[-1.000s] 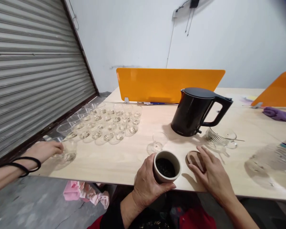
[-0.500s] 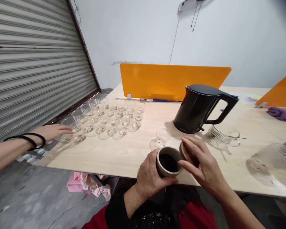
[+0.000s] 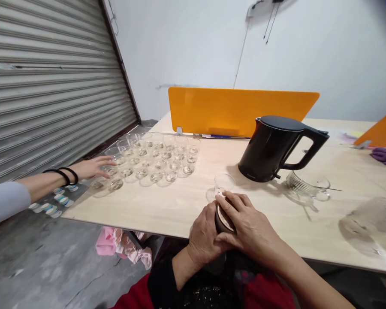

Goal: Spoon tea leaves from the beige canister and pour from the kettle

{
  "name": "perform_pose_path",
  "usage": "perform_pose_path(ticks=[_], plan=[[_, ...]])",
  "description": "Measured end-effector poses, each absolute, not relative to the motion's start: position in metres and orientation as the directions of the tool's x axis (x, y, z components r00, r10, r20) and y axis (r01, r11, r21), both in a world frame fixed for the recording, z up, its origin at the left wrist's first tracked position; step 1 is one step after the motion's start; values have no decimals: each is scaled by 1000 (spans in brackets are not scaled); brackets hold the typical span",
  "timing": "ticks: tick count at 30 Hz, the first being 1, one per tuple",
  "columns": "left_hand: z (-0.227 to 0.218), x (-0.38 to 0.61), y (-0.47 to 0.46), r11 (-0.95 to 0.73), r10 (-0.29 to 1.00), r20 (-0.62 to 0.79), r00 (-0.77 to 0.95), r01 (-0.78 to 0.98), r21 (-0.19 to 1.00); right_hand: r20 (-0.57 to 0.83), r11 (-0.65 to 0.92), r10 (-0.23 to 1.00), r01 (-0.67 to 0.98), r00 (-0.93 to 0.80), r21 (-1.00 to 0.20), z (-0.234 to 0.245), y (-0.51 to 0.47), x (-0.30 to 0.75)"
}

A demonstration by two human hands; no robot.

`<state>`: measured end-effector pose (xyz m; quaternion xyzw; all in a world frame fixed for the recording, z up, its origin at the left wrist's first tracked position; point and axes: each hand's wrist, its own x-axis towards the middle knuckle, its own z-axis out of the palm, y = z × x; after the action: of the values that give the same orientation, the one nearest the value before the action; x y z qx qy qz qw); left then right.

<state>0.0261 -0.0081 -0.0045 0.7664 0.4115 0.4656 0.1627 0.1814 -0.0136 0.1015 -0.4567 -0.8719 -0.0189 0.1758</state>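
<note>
My left hand (image 3: pixel 202 234) wraps around the side of a small dark canister (image 3: pixel 218 224) at the table's front edge. Over its top lies my right hand (image 3: pixel 249 223), fingers closed on a round lid (image 3: pixel 225 219) that covers the mouth; much of both pieces is hidden by my fingers. Just behind them stands a single clear glass cup (image 3: pixel 225 179). A black electric kettle (image 3: pixel 265 150) is farther back to the right, with a ribbed glass pitcher (image 3: pixel 297 183) beside it.
On the left, another person's hand (image 3: pixel 91 167) reaches over rows of clear cups (image 3: pixel 156 176) with a little something in their bottoms. An orange divider (image 3: pixel 238 111) crosses the table (image 3: pixel 141 210). Clear containers (image 3: pixel 373 214) and a purple cloth (image 3: pixel 384 156) lie at right.
My right hand has brought the lid from beside the canister onto its mouth, covering the dark inside. The other person's hand has shifted slightly over the cups. The view has turned a little left.
</note>
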Motion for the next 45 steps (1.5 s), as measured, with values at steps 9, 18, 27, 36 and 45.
perform_pose_path(ticks=[9,18,27,36,45], plan=[[20,-7,-6,-589,808,503,307,390,708,494,564,759,807,-424,-175,138,-9,221],[10,-18,12,-547,830,514,216,492,677,632,463,694,886,-344,-27,195,104,219],[12,-19,11,-462,886,420,196,451,764,396,514,801,854,-449,-73,142,207,193],[15,-18,11,-458,888,415,198,450,766,323,526,820,844,-472,-102,110,233,200],[15,-24,17,-358,933,318,168,357,863,533,461,816,809,-225,-365,122,170,220]])
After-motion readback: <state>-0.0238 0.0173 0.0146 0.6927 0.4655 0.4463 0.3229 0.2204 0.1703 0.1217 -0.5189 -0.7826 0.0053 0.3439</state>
